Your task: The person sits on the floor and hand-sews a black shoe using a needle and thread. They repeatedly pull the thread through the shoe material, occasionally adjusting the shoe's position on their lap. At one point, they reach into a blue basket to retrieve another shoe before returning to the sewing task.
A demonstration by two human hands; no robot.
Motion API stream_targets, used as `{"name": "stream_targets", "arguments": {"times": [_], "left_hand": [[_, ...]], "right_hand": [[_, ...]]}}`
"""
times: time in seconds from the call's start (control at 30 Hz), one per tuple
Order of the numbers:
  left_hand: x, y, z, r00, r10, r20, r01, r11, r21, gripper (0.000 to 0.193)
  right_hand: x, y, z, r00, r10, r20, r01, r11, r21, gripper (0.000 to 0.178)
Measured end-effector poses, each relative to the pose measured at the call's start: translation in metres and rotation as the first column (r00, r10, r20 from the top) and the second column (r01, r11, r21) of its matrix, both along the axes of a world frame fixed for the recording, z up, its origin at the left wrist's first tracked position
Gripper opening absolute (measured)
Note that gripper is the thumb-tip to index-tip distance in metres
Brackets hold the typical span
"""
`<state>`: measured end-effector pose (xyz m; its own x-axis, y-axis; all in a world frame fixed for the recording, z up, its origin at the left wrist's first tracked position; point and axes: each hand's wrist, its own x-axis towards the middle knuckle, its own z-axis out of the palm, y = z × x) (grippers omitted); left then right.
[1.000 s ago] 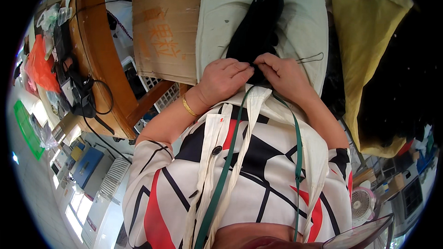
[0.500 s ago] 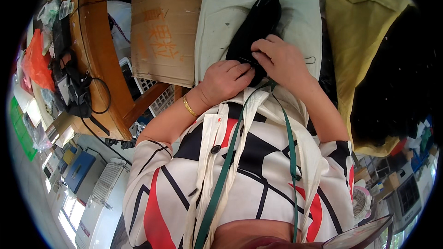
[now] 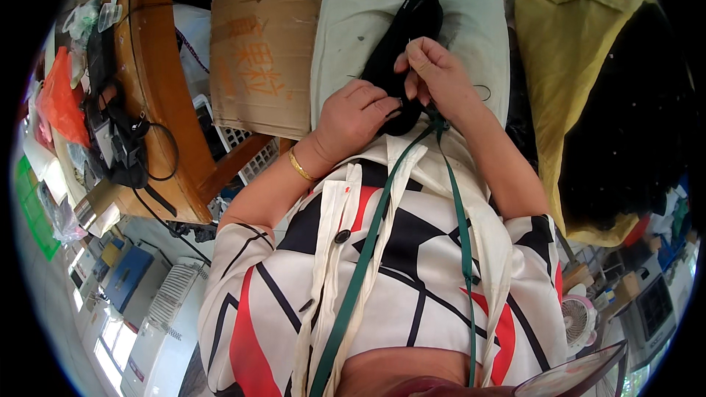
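A long black sock with a small pale mark near its far end lies slantwise on a white cloth-covered pad in front of me. My left hand presses on the near part of the sock, gripping its edge between thumb and fingers. Just above the sock, my right hand is closed in a pinch. A thin pale sliver shows at its fingertips, too small to name. Beside that wrist a thin dark loop of thread or wire lies on the pad.
A flattened cardboard box leans left of the pad, beside a wooden stool or table frame with dark straps and a red plastic bag. Yellow cloth and a dark heap stand to the right. Green straps hang down my front.
My right hand has lifted off the sock and moved slightly away, its fingers now pinched upward. My left hand stays on the sock, its fingers a little more curled.
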<state>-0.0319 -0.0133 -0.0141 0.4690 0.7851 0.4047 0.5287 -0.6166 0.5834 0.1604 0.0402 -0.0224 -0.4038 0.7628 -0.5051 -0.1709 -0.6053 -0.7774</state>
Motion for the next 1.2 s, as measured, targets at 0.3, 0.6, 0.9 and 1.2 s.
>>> {"name": "stream_targets", "arguments": {"times": [0.3, 0.6, 0.9, 1.2], "left_hand": [[0.000, 0.006, 0.005, 0.995, -0.017, -0.095, 0.008, 0.995, -0.102, 0.022], [0.001, 0.013, 0.015, 0.986, -0.118, -0.120, 0.093, 0.976, -0.197, 0.020], [0.000, 0.013, 0.014, 0.985, -0.110, -0.130, 0.078, 0.970, -0.230, 0.022], [0.000, 0.003, 0.008, 0.994, 0.060, -0.096, -0.080, 0.974, -0.210, 0.024]], "right_hand": [[0.078, 0.035, 0.033, 0.887, -0.362, -0.288, 0.387, 0.921, 0.036, 0.017], [0.200, 0.070, 0.128, 0.509, -0.806, -0.302, 0.702, 0.187, 0.687, 0.031], [0.080, 0.007, 0.039, 0.945, -0.295, 0.142, 0.202, 0.866, 0.458, 0.009], [0.026, -0.039, 0.025, 0.772, 0.156, 0.616, -0.490, 0.763, 0.420, 0.014]]}}
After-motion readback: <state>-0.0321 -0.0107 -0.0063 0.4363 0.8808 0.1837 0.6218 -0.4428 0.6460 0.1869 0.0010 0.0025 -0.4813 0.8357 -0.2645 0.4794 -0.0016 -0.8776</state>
